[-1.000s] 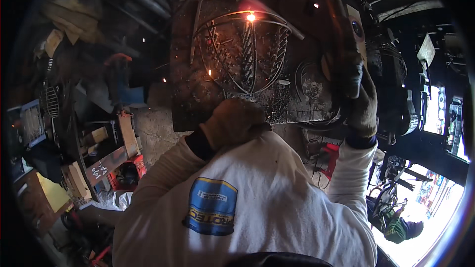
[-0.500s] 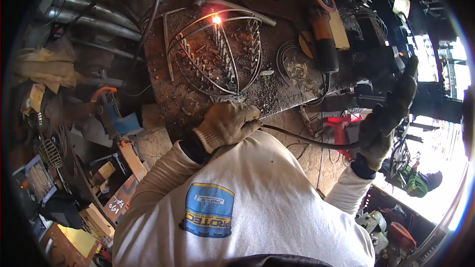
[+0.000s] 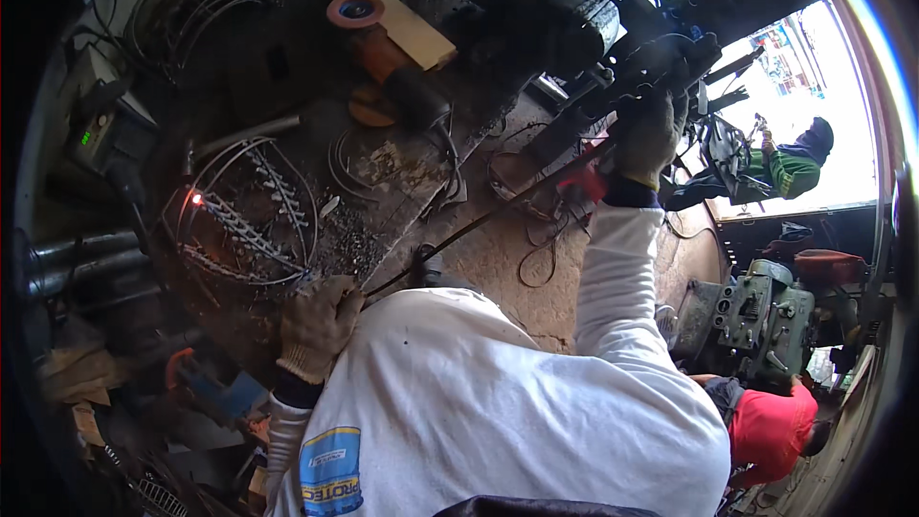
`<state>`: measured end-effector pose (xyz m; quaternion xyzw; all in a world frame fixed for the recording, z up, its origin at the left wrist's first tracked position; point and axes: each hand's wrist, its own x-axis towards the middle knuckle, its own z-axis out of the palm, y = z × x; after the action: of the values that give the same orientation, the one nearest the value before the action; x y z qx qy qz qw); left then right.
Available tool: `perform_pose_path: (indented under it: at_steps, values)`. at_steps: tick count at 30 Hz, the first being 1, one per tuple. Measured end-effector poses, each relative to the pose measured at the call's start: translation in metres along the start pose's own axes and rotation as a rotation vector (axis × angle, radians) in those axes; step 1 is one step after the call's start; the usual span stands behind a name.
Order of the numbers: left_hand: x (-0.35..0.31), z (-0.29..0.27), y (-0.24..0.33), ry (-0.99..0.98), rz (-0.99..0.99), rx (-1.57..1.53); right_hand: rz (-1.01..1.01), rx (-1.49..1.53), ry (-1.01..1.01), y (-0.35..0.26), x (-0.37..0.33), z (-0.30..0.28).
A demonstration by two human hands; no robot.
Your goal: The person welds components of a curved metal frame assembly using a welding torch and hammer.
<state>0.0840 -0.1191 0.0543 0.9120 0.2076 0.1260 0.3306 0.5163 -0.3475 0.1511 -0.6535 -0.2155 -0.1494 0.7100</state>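
My left hand point(image 3: 321, 321), in a tan knitted glove, is closed around a dark cable point(image 3: 479, 220) near the bench's front edge. That cable stretches up and right to my right hand point(image 3: 643, 139), also gloved and closed on it at the far right. Dark shapes beyond the right glove blend together, so I cannot tell where the held piece ends. On the bench, left of centre, lies a rounded metal frame point(image 3: 311, 206) of bent rods with rows of short ridged pieces inside. A red-hot spot point(image 3: 197, 199) glows on its left side.
An angle grinder point(image 3: 388, 62) rests by a pale wooden board point(image 3: 407, 24) on the dark bench point(image 3: 392, 158). A hammer point(image 3: 239, 137) lies behind the frame. Grey machinery point(image 3: 756, 311) stands right. One person in green point(image 3: 795, 168) and another in red point(image 3: 775, 431) are nearby.
My view has swung right, so the bench sits further left. My right hand has moved up and away, the cable now drawn straighter between both hands. The glowing spot has dimmed.
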Motion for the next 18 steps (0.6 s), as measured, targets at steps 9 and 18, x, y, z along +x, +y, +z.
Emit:
perform_pose_path:
  at_steps: [9, 18]
  values:
    - [0.002, 0.009, 0.018, 0.019, -0.159, 0.127, -0.084, -0.265, 0.334, 0.088, 0.061, 0.024]
    - [0.003, 0.01, 0.035, 0.04, -0.219, 0.255, 0.032, -0.683, 0.235, 0.127, 0.058, 0.04]
